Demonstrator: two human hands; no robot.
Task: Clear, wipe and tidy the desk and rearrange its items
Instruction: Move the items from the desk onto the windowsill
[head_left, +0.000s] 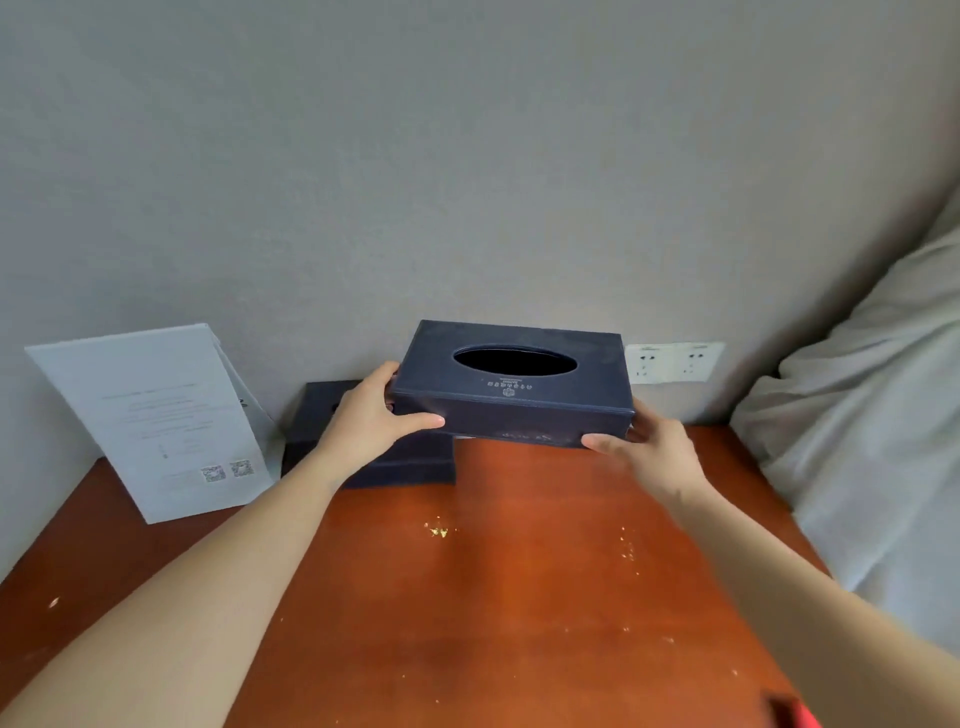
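A dark blue tissue box (511, 387) with an oval opening on top hangs above the back of the reddish wooden desk (519, 597). My left hand (371, 418) grips its left end, thumb along the front face. Its right end is held by my right hand (647, 449), thumb on the lower front edge. No tissue shows in the opening. A second dark blue box-like item (363, 462) lies on the desk behind my left hand, partly hidden by it.
A white printed sheet (156, 415) with QR codes leans on the grey wall at the left. Wall sockets (672, 362) sit behind the box. Small yellow crumbs (439, 531) dot the desk. Grey bedding (872, 415) lies at the right; a red object (792, 712) shows at the bottom edge.
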